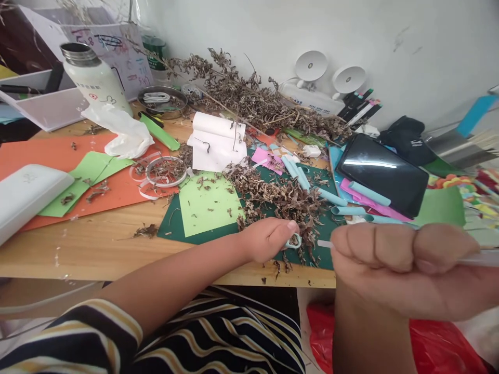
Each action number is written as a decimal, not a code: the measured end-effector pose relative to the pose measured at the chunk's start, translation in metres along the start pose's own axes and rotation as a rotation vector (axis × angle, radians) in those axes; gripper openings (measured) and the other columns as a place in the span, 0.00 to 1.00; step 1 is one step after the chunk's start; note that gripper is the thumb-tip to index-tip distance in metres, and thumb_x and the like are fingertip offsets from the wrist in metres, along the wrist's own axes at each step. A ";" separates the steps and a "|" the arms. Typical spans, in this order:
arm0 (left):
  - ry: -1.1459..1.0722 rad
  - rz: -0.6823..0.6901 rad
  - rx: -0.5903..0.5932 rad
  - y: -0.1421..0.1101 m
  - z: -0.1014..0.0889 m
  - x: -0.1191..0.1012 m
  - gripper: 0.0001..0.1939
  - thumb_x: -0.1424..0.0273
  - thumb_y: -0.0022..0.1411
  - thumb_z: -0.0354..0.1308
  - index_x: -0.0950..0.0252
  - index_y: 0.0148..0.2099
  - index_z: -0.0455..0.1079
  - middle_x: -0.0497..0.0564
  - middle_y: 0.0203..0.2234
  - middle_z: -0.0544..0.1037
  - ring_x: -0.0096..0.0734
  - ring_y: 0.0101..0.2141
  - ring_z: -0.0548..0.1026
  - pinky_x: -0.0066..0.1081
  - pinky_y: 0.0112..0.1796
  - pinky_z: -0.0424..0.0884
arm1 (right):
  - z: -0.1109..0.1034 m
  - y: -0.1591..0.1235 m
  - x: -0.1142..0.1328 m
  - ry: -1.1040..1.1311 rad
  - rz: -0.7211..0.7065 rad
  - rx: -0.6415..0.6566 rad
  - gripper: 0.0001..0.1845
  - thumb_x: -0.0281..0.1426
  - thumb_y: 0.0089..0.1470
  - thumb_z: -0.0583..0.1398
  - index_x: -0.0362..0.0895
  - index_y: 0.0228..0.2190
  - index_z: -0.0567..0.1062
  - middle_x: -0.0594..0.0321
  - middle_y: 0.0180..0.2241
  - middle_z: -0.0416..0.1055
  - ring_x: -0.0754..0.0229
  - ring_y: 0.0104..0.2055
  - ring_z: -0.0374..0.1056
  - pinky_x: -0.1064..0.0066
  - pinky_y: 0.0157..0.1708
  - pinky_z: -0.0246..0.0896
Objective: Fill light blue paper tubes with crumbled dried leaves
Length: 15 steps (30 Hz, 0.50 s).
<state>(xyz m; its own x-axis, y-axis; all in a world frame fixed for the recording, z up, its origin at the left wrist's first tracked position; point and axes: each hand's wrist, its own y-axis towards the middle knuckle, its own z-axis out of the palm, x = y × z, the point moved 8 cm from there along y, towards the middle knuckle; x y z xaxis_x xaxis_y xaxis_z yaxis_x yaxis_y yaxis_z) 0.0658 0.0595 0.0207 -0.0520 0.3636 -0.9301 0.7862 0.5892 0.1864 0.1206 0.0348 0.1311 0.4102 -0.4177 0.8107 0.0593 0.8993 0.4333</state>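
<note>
My left hand (pixel 268 238) rests on the front edge of the dark green cutting mat (pixel 175 224), fingers curled round a small pale blue loop (pixel 293 241) that looks like a scissors handle. My right hand (pixel 405 262) is a closed fist held close to the camera, gripping a thin white stick (pixel 324 243) that pokes out to the left and right of it. A heap of dry brown leaves and twigs (pixel 284 195) lies on the mat just beyond both hands. Rolled light blue paper tubes (pixel 343 210) lie beside the leaves.
A wooden table (pixel 97 246) carries orange and green paper sheets, a white case (pixel 27 192), a white bottle (pixel 95 78), a metal bowl (pixel 162 99), tape rings (pixel 166 171), folded white paper (pixel 216 143), a black tablet (pixel 384 171) and markers. A red bag (pixel 448 348) sits below.
</note>
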 end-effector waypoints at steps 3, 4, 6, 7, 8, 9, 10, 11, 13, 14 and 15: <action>0.018 0.008 0.014 0.000 0.001 0.000 0.28 0.57 0.60 0.23 0.67 0.27 0.58 0.47 0.19 0.62 0.24 0.23 0.60 0.25 0.29 0.61 | 0.001 -0.003 -0.001 -0.013 0.019 0.031 0.28 0.47 0.47 0.50 0.42 0.14 0.41 0.72 0.11 0.35 0.71 0.12 0.33 0.73 0.11 0.35; 0.030 0.011 0.020 0.000 0.001 -0.001 0.29 0.57 0.60 0.22 0.67 0.27 0.58 0.47 0.19 0.62 0.24 0.23 0.60 0.26 0.29 0.61 | 0.002 -0.004 -0.004 -0.007 0.021 0.034 0.29 0.48 0.47 0.49 0.43 0.13 0.42 0.72 0.11 0.35 0.71 0.12 0.34 0.73 0.11 0.35; 0.056 0.018 0.035 0.001 0.002 -0.002 0.29 0.57 0.60 0.22 0.67 0.26 0.58 0.48 0.19 0.63 0.25 0.24 0.61 0.26 0.31 0.62 | 0.005 -0.004 -0.010 0.001 0.044 0.048 0.28 0.49 0.48 0.47 0.43 0.13 0.42 0.72 0.11 0.36 0.71 0.12 0.35 0.73 0.11 0.36; 0.068 0.021 0.044 0.001 0.002 -0.002 0.29 0.58 0.60 0.22 0.67 0.26 0.58 0.48 0.19 0.63 0.25 0.24 0.61 0.26 0.31 0.62 | 0.007 -0.004 -0.013 0.004 0.060 0.062 0.28 0.49 0.48 0.47 0.42 0.13 0.43 0.72 0.10 0.36 0.71 0.12 0.36 0.73 0.12 0.37; 0.077 0.023 0.052 0.002 0.003 -0.002 0.29 0.58 0.60 0.22 0.67 0.25 0.57 0.48 0.18 0.63 0.25 0.23 0.61 0.26 0.30 0.62 | 0.009 -0.004 -0.017 0.004 0.080 0.078 0.28 0.49 0.49 0.46 0.42 0.13 0.43 0.72 0.10 0.37 0.71 0.12 0.36 0.74 0.12 0.37; 0.088 0.030 0.057 0.002 0.003 -0.003 0.28 0.58 0.61 0.22 0.67 0.24 0.56 0.48 0.18 0.63 0.24 0.23 0.60 0.26 0.30 0.62 | 0.011 -0.004 -0.020 0.001 0.097 0.091 0.28 0.49 0.48 0.46 0.42 0.12 0.44 0.72 0.10 0.37 0.72 0.12 0.37 0.74 0.12 0.36; 0.102 0.042 0.056 0.002 0.003 -0.003 0.27 0.58 0.61 0.22 0.66 0.23 0.55 0.48 0.18 0.62 0.24 0.22 0.60 0.26 0.29 0.62 | 0.013 -0.003 -0.023 -0.004 0.114 0.097 0.28 0.50 0.48 0.47 0.42 0.12 0.45 0.72 0.10 0.38 0.72 0.12 0.37 0.74 0.12 0.36; 0.119 0.059 0.052 0.002 0.003 -0.004 0.26 0.58 0.61 0.23 0.66 0.23 0.54 0.47 0.17 0.61 0.24 0.22 0.59 0.26 0.28 0.61 | 0.013 -0.003 -0.025 -0.008 0.129 0.096 0.28 0.50 0.47 0.47 0.42 0.12 0.46 0.72 0.10 0.38 0.72 0.12 0.37 0.74 0.12 0.36; 0.154 0.089 0.042 0.002 0.003 -0.006 0.25 0.59 0.60 0.24 0.66 0.22 0.52 0.47 0.17 0.59 0.24 0.22 0.58 0.25 0.27 0.60 | 0.014 -0.002 -0.030 -0.013 0.162 0.108 0.28 0.52 0.46 0.47 0.43 0.12 0.48 0.72 0.10 0.38 0.72 0.12 0.38 0.74 0.12 0.36; 0.170 0.095 0.041 0.002 0.003 -0.007 0.24 0.59 0.60 0.25 0.66 0.22 0.52 0.47 0.17 0.59 0.24 0.21 0.58 0.25 0.26 0.59 | 0.014 -0.002 -0.032 -0.017 0.182 0.116 0.29 0.53 0.45 0.46 0.43 0.12 0.48 0.73 0.10 0.39 0.72 0.12 0.38 0.74 0.12 0.36; 0.181 0.096 0.047 0.002 0.003 -0.007 0.23 0.60 0.60 0.25 0.66 0.22 0.52 0.47 0.17 0.59 0.24 0.21 0.58 0.25 0.25 0.59 | 0.014 -0.002 -0.034 -0.023 0.205 0.120 0.29 0.54 0.45 0.46 0.43 0.12 0.48 0.73 0.10 0.39 0.72 0.12 0.38 0.75 0.12 0.36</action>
<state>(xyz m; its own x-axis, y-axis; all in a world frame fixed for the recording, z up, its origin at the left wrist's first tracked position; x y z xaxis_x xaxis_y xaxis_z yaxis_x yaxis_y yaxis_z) 0.0701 0.0559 0.0271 -0.0818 0.5426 -0.8360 0.8206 0.5127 0.2524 0.0940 0.0454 0.1080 0.3813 -0.2319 0.8949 -0.1319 0.9445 0.3010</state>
